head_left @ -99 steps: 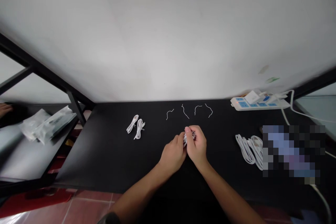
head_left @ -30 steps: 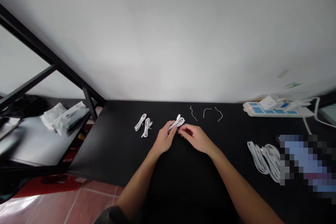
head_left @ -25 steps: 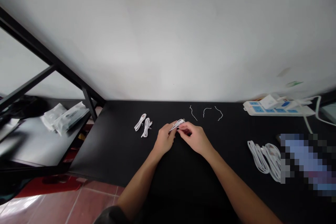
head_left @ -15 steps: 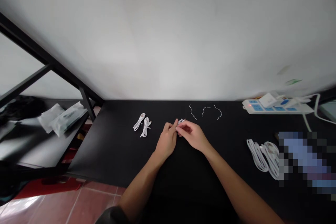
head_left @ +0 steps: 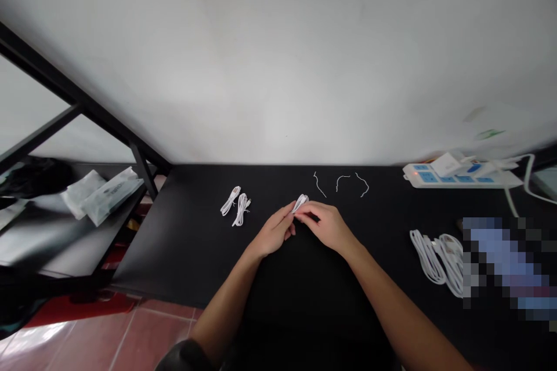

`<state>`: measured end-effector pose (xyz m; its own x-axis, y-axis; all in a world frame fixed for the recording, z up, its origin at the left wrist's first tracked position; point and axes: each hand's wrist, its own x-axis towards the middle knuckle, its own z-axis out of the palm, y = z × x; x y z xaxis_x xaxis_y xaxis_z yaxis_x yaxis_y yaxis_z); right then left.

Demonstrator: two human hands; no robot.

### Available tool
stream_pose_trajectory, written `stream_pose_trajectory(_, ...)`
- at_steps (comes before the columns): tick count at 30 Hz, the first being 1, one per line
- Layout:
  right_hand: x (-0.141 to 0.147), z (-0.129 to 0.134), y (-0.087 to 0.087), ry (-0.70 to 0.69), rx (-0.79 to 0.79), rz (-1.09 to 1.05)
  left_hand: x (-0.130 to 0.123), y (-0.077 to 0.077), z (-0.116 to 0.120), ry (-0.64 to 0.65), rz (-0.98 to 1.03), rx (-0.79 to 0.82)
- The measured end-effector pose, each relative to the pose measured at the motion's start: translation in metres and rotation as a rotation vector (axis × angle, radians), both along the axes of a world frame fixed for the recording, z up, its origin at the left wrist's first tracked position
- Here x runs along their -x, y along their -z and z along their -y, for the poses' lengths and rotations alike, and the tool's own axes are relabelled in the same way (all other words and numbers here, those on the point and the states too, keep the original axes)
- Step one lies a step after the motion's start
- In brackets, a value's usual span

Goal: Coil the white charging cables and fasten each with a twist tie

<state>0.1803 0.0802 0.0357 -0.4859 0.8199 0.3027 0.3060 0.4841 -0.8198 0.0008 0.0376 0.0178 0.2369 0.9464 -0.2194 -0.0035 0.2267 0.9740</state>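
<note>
Between my hands is a small coiled white charging cable point(head_left: 300, 203), its upper loop showing above the fingertips. My left hand point(head_left: 275, 230) is closed on the cable's lower end, thumb on top. From the other side, my right hand point(head_left: 324, 221) pinches at the same end with thumb and forefinger; whether it also grips a tie there is too small to make out. Two more coiled white cables, a farther one point(head_left: 230, 201) and a nearer one point(head_left: 241, 210), lie to the left. Behind my right hand are three thin white twist ties, including a curved one point(head_left: 362, 184).
All this lies on a black table point(head_left: 191, 243) against a pale wall. At the back right stands a white power strip point(head_left: 456, 181) with plugs. Larger coiled white cables point(head_left: 429, 258) rest at the right, beside a pixelated patch. Plastic packets point(head_left: 111, 194) sit on a side shelf at left.
My left hand has turned and dropped slightly, so more of the held cable's loop shows. Both hands remain together at its lower end. The cables and ties on the table are unmoved.
</note>
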Motion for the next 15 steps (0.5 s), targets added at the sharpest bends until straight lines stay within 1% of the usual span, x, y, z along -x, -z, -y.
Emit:
stream_pose_trajectory(2, 0.000, 0.000, 0.001, -0.010, -0.025, -0.003, -0.004, 0.004, -0.001, -0.075, 0.115, 0.048)
stream_pose_trajectory(6, -0.001, 0.000, 0.005, -0.047, -0.071, -0.001, -0.014, 0.008, -0.002, -0.268, 0.284, 0.078)
stream_pose_trajectory(8, 0.001, 0.000, 0.005, -0.028, -0.072, -0.016, -0.018, 0.007, -0.002, -0.338, 0.324, 0.064)
stream_pose_trajectory(10, 0.003, 0.000, 0.002, 0.035, -0.051, -0.050, -0.020, 0.005, -0.002, -0.380, 0.314, 0.010)
stream_pose_trajectory(12, 0.006, 0.001, -0.001, 0.120, 0.043, -0.114, -0.020, 0.001, -0.002, -0.392, 0.277, -0.051)
stream_pose_trajectory(13, 0.007, 0.001, -0.002, 0.148, 0.135, -0.159, -0.020, 0.000, -0.002, -0.388, 0.262, -0.078)
stream_pose_trajectory(15, 0.008, 0.002, -0.003, 0.163, 0.404, -0.289, -0.018, -0.003, -0.002, -0.364, 0.254, -0.124)
